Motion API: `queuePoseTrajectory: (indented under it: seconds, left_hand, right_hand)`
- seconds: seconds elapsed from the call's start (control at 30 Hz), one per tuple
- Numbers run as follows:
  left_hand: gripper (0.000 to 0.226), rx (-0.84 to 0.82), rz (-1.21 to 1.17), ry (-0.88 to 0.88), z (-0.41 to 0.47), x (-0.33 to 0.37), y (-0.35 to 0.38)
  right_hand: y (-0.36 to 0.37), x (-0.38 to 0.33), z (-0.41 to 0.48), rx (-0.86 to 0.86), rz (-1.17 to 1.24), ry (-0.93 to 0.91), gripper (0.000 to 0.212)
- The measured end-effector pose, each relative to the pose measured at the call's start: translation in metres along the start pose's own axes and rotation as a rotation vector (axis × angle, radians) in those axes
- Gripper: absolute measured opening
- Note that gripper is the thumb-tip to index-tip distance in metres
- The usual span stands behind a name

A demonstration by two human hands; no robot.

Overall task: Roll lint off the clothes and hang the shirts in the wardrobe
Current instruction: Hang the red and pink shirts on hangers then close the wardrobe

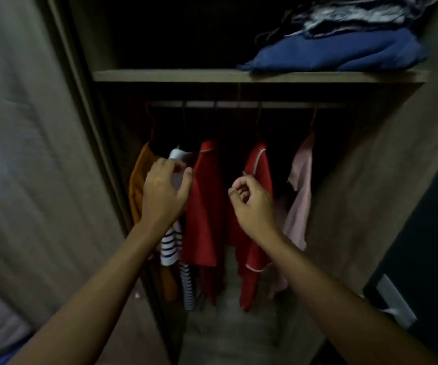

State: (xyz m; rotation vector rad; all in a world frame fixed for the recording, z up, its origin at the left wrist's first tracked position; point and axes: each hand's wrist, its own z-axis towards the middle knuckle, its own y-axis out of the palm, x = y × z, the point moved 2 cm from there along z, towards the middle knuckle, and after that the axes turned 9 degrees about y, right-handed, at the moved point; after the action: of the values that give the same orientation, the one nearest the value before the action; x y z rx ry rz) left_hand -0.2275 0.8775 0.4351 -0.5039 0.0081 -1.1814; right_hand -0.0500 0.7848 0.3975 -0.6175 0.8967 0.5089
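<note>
Open wardrobe (pixel 365 164) is seen in low light with motion blur, so detail is poor. Five garments are hung on the rail (pixel 278 104), centre frame: orange garment (pixel 137 188) far left, striped shirt (pixel 170 250), red shirt (pixel 204 206), piped red shirt (pixel 258 167), pink garment (pixel 300 191) far right. Hanger hooks are barely made out against the dark interior. The striped shirt's upper part is covered by the left hand (pixel 165 192); pale cloth near its collar is gripped between curled fingers and thumb. The right hand (pixel 250 204) is seen at the left edge of the piped red shirt, fingers curled in toward the thumb; whether cloth is pinched cannot be told. Some hems are lost in shadow, lower centre. On the shelf (pixel 173 75) above, blue folded cloth (pixel 339 54) is stacked under a grey pile (pixel 357 14), which is cut off at the top edge. Both forearms are cropped at the bottom edge.
</note>
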Motion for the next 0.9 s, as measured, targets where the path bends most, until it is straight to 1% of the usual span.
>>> queuePoseTrajectory:
  seconds: [0.1, 0.2, 0.33, 0.43, 0.53, 0.67, 0.8, 0.83, 0.9]
  left_hand:
    - [0.017, 0.088, 0.092, 0.004, -0.013, -0.034, -0.039]
    - [0.023, 0.126, 0.159, 0.016, -0.029, -0.067, -0.064]
    - [0.039, 0.124, 0.203, -0.042, -0.051, -0.120, -0.098]
    - [0.050, 0.075, 0.174, -0.108, -0.068, -0.163, -0.118]
    - [0.057, 0.036, 0.148, -0.130, -0.080, -0.201, -0.127]
    - [0.060, 0.026, 0.136, -0.059, -0.084, -0.233, -0.129]
    - [0.058, 0.037, 0.135, 0.027, -0.088, -0.245, -0.120]
    - [0.058, 0.040, 0.134, 0.033, -0.089, -0.245, -0.117]
    - [0.060, 0.052, 0.133, 0.043, -0.091, -0.246, -0.114]
  right_hand:
    - [0.059, 0.005, -0.026, -0.139, -0.014, 0.046, 0.010]
    - [0.113, 0.017, -0.049, -0.229, -0.021, 0.113, 0.012]
    - [0.193, 0.031, -0.089, -0.309, -0.045, 0.186, 0.026]
    - [0.250, 0.049, -0.116, -0.338, -0.141, 0.252, 0.036]
    - [0.295, 0.081, -0.136, -0.359, -0.264, 0.335, 0.040]
    - [0.332, 0.112, -0.157, -0.398, -0.411, 0.499, 0.043]
    - [0.346, 0.129, -0.164, -0.340, -0.471, 0.640, 0.068]
    - [0.347, 0.130, -0.165, -0.340, -0.497, 0.649, 0.069]
    - [0.345, 0.120, -0.166, -0.353, -0.531, 0.661, 0.063]
